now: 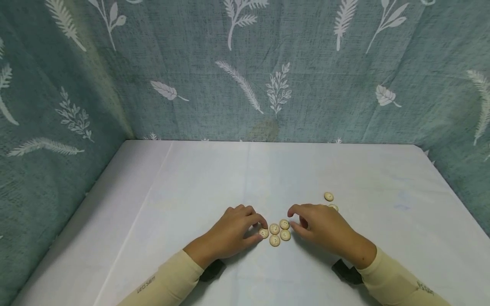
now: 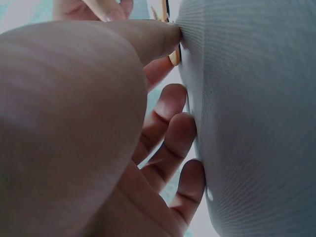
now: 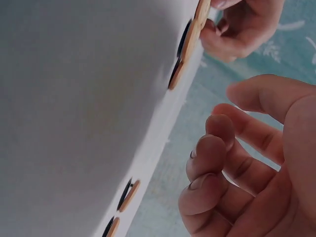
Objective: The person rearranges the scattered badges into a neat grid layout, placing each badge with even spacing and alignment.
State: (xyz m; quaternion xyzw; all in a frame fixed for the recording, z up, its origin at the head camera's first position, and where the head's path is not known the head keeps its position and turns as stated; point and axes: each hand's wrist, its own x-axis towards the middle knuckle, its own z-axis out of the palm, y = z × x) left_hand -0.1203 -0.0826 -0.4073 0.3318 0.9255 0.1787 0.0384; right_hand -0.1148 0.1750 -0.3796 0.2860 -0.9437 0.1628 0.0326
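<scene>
My left hand [image 1: 239, 229] pinches a round, pale wooden button [image 1: 263, 233] flat on the table between thumb and index finger. In the left wrist view, the thumb [image 2: 158, 39] covers most of that button, and the other fingertips rest along the tabletop. Several like buttons [image 1: 274, 240] lie close together just right of it in a small cluster. My right hand [image 1: 325, 223] hovers at the cluster's right side, thumb and index finger apart beside the upper right button [image 1: 284, 224]. Nothing is between its fingers, and the right wrist view shows the others loosely curled.
Beyond the right hand lie two more buttons, a farther one [image 1: 329, 196] and a nearer one [image 1: 333, 207] partly hidden by that hand. A white cloth [image 1: 191, 178] covers the table. Green leaf-patterned fabric [image 1: 191, 85] hangs behind and at both sides.
</scene>
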